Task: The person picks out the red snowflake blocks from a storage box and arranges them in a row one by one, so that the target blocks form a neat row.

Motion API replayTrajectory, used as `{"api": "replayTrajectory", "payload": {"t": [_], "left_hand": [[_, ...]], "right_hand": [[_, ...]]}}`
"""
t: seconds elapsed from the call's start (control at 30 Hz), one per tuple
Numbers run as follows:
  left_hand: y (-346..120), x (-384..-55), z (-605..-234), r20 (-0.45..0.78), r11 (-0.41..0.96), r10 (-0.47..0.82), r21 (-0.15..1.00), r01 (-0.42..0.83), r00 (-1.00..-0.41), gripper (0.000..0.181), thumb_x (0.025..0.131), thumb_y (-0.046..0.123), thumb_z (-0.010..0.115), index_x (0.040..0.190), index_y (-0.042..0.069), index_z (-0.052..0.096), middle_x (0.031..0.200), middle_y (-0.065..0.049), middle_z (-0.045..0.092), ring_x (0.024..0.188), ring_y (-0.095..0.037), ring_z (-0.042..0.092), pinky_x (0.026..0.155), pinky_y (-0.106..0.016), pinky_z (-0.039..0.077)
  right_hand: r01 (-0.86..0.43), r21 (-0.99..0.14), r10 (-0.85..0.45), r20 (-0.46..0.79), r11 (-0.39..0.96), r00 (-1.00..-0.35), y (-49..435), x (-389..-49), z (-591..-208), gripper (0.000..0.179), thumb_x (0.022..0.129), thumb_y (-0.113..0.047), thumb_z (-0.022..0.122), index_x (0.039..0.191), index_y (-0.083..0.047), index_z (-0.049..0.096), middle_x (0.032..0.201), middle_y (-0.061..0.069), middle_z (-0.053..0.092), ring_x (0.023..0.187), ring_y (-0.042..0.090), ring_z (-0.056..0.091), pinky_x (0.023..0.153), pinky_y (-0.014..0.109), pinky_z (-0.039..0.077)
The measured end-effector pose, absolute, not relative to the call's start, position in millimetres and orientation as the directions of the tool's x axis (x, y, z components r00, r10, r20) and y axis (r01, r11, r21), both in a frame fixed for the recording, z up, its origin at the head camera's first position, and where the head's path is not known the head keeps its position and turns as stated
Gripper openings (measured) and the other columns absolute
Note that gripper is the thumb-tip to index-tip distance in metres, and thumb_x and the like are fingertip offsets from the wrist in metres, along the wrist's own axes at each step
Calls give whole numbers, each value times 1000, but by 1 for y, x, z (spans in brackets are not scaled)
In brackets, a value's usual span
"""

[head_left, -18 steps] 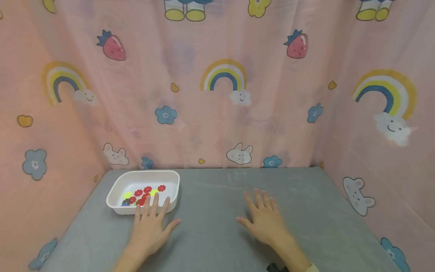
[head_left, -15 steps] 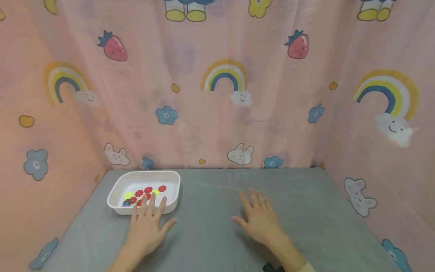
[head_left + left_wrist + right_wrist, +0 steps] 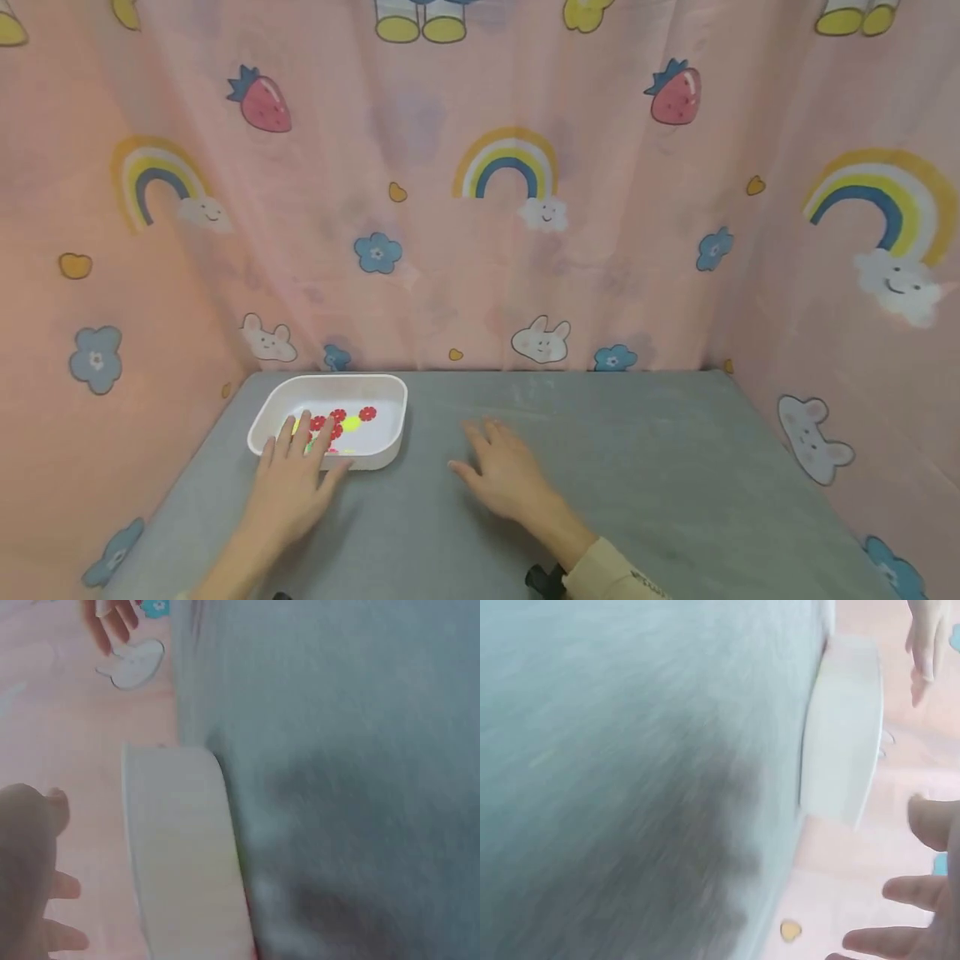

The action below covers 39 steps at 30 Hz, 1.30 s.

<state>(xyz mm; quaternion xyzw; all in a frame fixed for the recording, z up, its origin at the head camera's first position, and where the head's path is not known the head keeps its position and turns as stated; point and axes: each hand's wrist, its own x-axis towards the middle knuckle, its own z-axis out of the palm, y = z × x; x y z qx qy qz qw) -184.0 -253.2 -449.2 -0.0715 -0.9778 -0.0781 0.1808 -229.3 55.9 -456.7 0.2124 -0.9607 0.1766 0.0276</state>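
A white rectangular tray (image 3: 375, 458) stands at the back left of the grey table, holding several small flat flower-shaped pieces (image 3: 367, 413), mostly red, with some yellow and green. My left hand (image 3: 288, 492), fingers straight and spread, is over the tray's near left edge and hides part of the pieces. In the left wrist view the tray's side wall (image 3: 187, 855) stands beside that hand. My right hand (image 3: 510, 479) hovers over the table to the right of the tray, fingers extended and holding nothing. The right wrist view shows its fingers (image 3: 885, 941) apart from the tray (image 3: 841, 727).
The grey table (image 3: 660, 467) reaches back to a pink curtain (image 3: 435, 292) printed with rainbows, rabbits and flowers, which also runs along both sides. A black strap piece (image 3: 546, 581) shows at the right wrist, below a beige sleeve (image 3: 611, 571).
Both hands have moved left; the right hand has come closer to the tray, and the left hand has shifted toward the tray's left side. The view has turned slightly.
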Motion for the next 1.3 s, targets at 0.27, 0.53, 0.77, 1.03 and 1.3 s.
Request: {"api": "replayTrajectory", "payload": {"t": [0.27, 0.53, 0.77, 1.03, 1.3], "left_hand": [[-287, -198, -453, 472, 974, 82, 150, 172, -878, 57, 96, 31, 65, 138, -5, 55, 142, -36, 48, 133, -53, 43, 106, -70, 37], [-317, -211, -458, 509, 958, 7, 245, 152, -861, 49, 97, 24, 63, 133, -8, 55, 137, -35, 51, 125, -54, 49, 104, -70, 39], [-337, -226, -457, 451, 924, -81, 368, 103, -889, 45, 100, 22, 61, 132, -9, 53, 140, -37, 44, 128, -58, 43, 105, -73, 35], [-355, -236, -466, 272, 851, -164, 526, 3, -948, 49, 105, 27, 55, 137, -8, 48, 141, -35, 43, 132, -54, 40, 108, -71, 32], [-361, -238, -472, -4, 724, -191, 675, -144, -982, 65, 105, 43, 53, 150, -1, 36, 157, -34, 27, 145, -55, 23, 114, -70, 24]], "right_hand": [[-495, -331, -446, 217, 804, -868, 17, -242, -453, 59, 102, -47, 54, 147, -9, 52, 144, 17, 55, 135, 33, 51, 110, 50, 44], [-485, -485, -431, 228, 727, -873, -13, -254, -461, 56, 102, -42, 58, 147, -8, 52, 142, 12, 57, 131, 29, 55, 108, 47, 47], [-481, -547, -407, 260, 686, -876, -36, -259, -467, 49, 102, -37, 60, 143, -11, 56, 138, 10, 59, 126, 27, 58, 105, 44, 49], [-418, -634, -391, 191, 651, -900, -49, -262, -478, 49, 103, -37, 57, 145, -11, 54, 141, 11, 57, 128, 27, 56, 108, 46, 47], [-276, -818, -342, 104, 505, -934, -53, -265, -485, 51, 102, -36, 59, 147, -12, 53, 148, 10, 54, 137, 30, 51, 111, 54, 43]]}}
